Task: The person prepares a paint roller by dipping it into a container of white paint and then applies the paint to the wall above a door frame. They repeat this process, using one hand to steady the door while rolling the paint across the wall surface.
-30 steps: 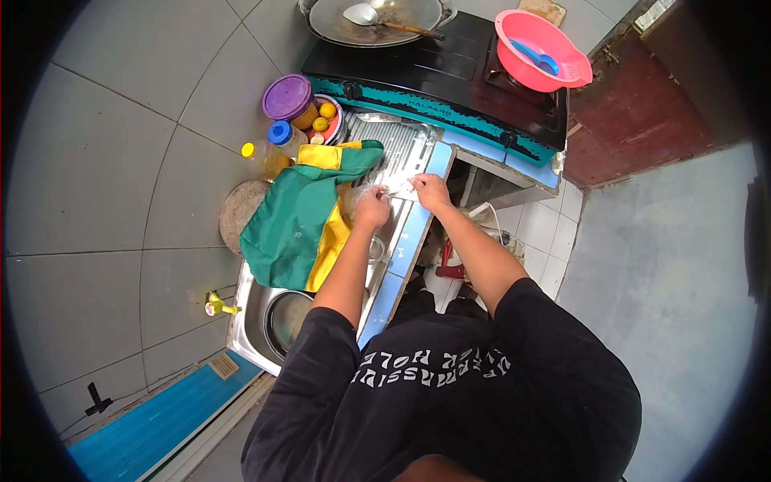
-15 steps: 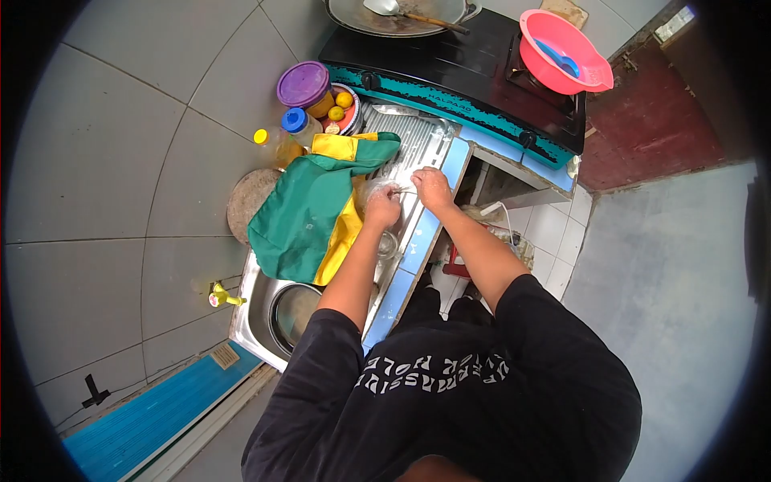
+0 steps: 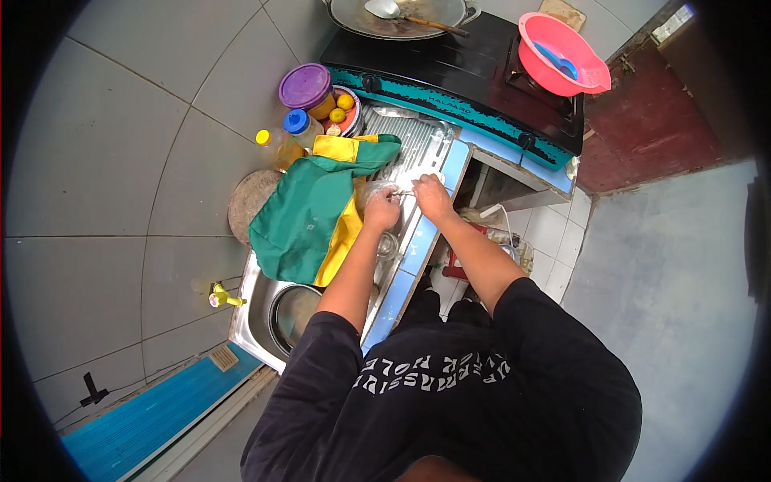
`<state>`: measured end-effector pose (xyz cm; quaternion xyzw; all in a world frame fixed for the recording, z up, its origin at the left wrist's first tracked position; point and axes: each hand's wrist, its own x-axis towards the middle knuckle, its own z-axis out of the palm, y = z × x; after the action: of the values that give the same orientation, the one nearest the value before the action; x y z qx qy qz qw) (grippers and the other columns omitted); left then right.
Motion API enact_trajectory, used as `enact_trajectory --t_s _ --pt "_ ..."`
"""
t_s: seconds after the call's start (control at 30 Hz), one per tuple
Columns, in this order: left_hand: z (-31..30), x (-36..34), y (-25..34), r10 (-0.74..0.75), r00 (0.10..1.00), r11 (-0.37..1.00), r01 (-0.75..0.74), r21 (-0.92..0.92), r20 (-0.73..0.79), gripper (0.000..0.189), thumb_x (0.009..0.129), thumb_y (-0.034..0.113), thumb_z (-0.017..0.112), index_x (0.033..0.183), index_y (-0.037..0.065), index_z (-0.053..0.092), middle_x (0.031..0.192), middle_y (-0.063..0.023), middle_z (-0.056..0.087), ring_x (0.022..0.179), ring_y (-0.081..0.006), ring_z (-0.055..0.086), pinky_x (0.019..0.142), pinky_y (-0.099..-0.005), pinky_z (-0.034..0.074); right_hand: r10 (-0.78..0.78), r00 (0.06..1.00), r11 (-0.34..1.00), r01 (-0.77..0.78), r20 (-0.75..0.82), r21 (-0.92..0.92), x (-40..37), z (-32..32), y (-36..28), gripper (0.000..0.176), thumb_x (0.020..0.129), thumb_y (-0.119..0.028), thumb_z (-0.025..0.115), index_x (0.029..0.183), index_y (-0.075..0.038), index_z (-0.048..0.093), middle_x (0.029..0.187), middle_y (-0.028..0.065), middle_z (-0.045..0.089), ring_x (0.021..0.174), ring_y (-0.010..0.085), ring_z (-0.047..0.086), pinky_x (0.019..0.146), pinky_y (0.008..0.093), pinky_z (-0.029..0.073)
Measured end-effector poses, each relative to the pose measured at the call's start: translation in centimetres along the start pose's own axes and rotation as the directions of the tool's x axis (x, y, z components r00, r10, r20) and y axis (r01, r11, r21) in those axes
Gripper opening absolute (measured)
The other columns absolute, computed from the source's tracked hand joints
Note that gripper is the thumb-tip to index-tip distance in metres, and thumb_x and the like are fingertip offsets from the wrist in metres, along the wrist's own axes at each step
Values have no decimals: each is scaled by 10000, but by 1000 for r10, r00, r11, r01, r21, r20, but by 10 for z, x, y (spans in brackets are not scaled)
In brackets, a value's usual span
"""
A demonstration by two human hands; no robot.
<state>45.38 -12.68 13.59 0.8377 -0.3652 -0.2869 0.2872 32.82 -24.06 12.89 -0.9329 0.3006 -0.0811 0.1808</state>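
My left hand (image 3: 381, 210) is closed on a clear plastic bag (image 3: 365, 193) above the ribbed metal drainboard (image 3: 434, 145). Close on its right, my right hand (image 3: 432, 198) is closed too, its fingertips pinched near the bag's twisted end; what exactly they grip is too small to tell. A green and yellow cloth bag (image 3: 301, 213) lies just left of my hands. Below my left hand a clear glass (image 3: 387, 246) stands on the drainboard, partly beside my forearm.
A sink (image 3: 255, 309) holds a round pot (image 3: 281, 321). Jars, a yellow-capped bottle (image 3: 277, 147) and fruit stand by the wall. Beyond are a black stove (image 3: 450, 68), a wok (image 3: 393, 20) with a ladle, and a pink basin (image 3: 562, 68).
My right hand has moved slightly down and tilted, its fingers lower near the bag's end. My left hand stays almost in place.
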Motion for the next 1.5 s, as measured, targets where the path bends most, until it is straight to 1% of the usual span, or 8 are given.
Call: enact_trajectory --t_s 0.3,0.43,0.6,0.9,1.17,1.23,1.37,1.5 --pt "-6 -5 14 -51 997 998 53 -40 51 359 877 248 604 1194 92 663 1163 -210 657 1105 -367 610 968 -431 464 -44 998 993 48 39 -105 -22 -9 -13 263 833 -66 575 1074 -8 663 1062 125 599 1087 292 526 939 378 478" --pt "-5 -6 15 8 1000 1000 -9 -25 -29 340 875 227 622 1176 81 683 1076 -203 688 1019 -342 653 915 -396 494 -32 999 997 30 -32 -70 -31 -12 -15 339 869 -146 602 1177 -7 627 1089 128 567 1094 301 503 958 397 458" --pt "-9 -8 21 -2 1000 1000 2 -17 0 333 887 260 611 1168 96 682 1140 -207 663 1084 -368 614 961 -428 467 -17 999 998 14 -50 -65 -51 -18 -12 368 873 -177 630 1198 -3 615 1078 136 552 1085 315 490 965 407 441" --pt "-5 -34 58 72 995 997 -72 -4 -69 334 875 246 622 1160 83 681 1113 -196 669 1083 -359 607 965 -427 467 64 937 989 -13 -344 149 -151 -51 31 355 800 -170 706 1123 -36 643 1020 114 539 1006 308 508 902 422 446" --pt "84 -73 94 43 999 999 -43 -18 17 326 889 248 609 1153 69 679 1088 -202 667 1057 -353 619 945 -419 475 395 909 917 -398 -129 4 -290 -49 144 391 842 -234 666 1196 -71 638 1118 120 565 1093 321 502 960 444 430" --pt "109 -92 103 92 996 993 -90 -80 23 308 891 228 601 1139 62 681 1048 -195 670 1015 -345 630 920 -418 487 552 834 833 -552 3 30 -320 -55 159 389 852 -251 656 1205 -89 629 1160 134 557 1140 331 494 986 445 435" --pt "159 -128 102 129 991 992 -128 -15 47 293 873 208 600 1101 45 685 950 -181 685 974 -335 631 894 -423 493 651 749 754 -657 122 10 -369 -65 190 413 866 -243 621 1235 -57 611 1162 191 555 1116 371 507 987 457 445" --pt "209 -162 77 -7 988 999 13 -36 153 325 855 217 609 1123 49 685 975 -184 690 985 -337 638 898 -421 494 694 671 697 -717 261 -12 -403 -64 218 382 878 -260 616 1205 -64 614 1212 199 556 1159 385 512 983 480 469"
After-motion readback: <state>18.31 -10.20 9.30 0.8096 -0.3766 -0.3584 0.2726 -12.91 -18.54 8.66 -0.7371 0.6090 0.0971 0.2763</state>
